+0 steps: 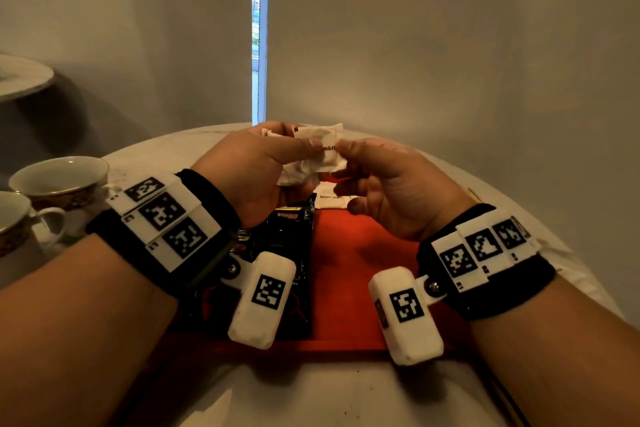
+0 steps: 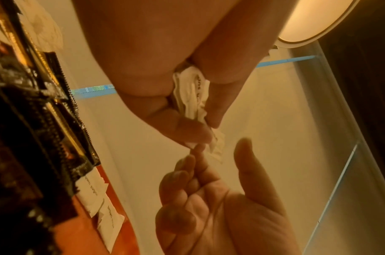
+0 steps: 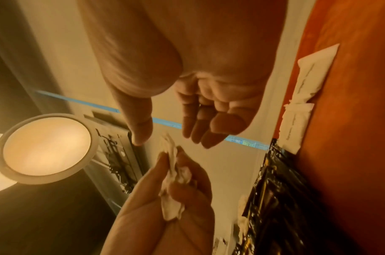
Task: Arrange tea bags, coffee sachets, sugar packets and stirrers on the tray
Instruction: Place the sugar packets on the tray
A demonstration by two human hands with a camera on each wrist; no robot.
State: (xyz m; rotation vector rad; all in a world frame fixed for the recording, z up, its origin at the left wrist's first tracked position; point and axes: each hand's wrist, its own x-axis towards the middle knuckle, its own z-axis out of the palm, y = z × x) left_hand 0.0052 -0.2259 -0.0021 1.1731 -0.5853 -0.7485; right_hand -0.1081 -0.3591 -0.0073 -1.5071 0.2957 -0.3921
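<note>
Left hand (image 1: 263, 166) pinches a small bunch of sugar packets (image 1: 318, 146) above the far edge of the red tray (image 1: 363, 253); right hand (image 1: 384, 184) loose, fingertips at one packet's corner, not clamped. Likely light, limp, crinkly paper, so take one by a sealed edge. Two more packets (image 3: 305, 96) already lie on the tray beside black coffee sachets (image 1: 287, 243).

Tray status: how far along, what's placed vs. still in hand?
Done: black coffee sachets lie on the left of the red tray, and two brown sugar packets at its far edge. In hand: the left hand pinches a bunch of white packets; the right hand reaches for one. Left: placing those; no tea bags or stirrers identifiable.
</note>
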